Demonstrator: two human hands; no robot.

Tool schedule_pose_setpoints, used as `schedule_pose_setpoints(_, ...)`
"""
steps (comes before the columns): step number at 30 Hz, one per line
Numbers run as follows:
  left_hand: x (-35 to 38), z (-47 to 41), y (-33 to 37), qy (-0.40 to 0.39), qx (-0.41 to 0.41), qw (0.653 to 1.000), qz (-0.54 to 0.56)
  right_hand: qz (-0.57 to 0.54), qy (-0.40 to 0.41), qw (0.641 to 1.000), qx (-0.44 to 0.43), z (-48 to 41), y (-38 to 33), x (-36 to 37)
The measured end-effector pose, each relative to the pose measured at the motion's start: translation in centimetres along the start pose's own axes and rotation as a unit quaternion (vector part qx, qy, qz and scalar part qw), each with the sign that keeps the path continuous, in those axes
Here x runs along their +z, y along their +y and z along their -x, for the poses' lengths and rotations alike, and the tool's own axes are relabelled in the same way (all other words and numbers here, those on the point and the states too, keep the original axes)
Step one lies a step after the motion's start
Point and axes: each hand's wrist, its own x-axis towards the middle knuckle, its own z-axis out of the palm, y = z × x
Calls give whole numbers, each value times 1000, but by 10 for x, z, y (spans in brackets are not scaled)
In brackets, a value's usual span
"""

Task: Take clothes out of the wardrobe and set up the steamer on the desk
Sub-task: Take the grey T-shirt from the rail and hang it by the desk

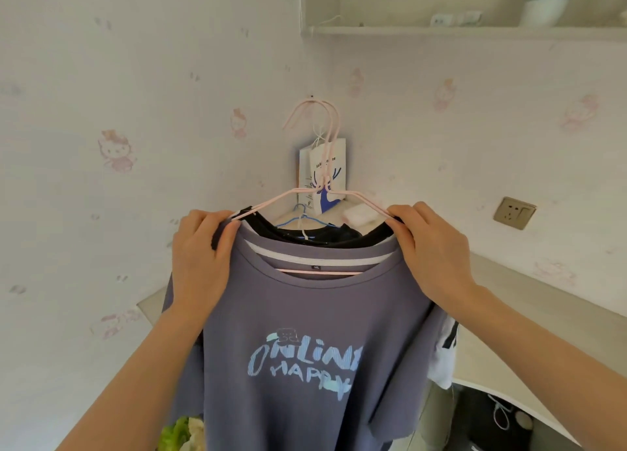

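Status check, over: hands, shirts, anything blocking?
Left hand, right hand grip shoulders. Grey-blue T-shirt on pink hanger, black shirt behind. Paper bag on desk beyond.

Two hands [198, 257] [432, 247], two pink hangers [325, 182]

Your front T-shirt [305, 315] reads slate purple with pale blue lettering [305, 359]; the garment [305, 238] behind it is black. Your hangers [325, 183] are pink; a further hanger [303, 213] is blue. The wallpaper [101, 77] is white, patterned with pink cartoon cats [115, 152]. The paper bag [336, 152] is white with blue print.
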Motion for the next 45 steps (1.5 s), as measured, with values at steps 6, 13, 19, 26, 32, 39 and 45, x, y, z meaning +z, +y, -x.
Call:
schedule_pose_setpoints(6,39,-34,-35,-15,-13,1000,10,-1,-17,1000,16,-40,15,46)
schedule_pose_setpoints(13,105,-92,-74,-21,-43,999,12,-17,-30,999,11,-109,45,108)
schedule_pose_setpoints(19,182,-150,-121,-55,-90,994,-9,-52,-106,992,54,-180,86,193)
schedule_pose_setpoints(26,275,-164,-201,-154,-181,971,-35,-119,-208,963,119,-208,133,318)
schedule_pose_setpoints(32,339,-150,-264,-236,-264,934,-53,-131,-296,930,174,-193,170,416)
schedule_pose_setpoints(39,383,-120,-305,-277,-302,910,-67,-158,-383,891,184,-164,191,484)
schedule_pose_setpoints(45,399,-110,-318,-277,-275,917,-85,-151,-389,892,175,-158,204,506)
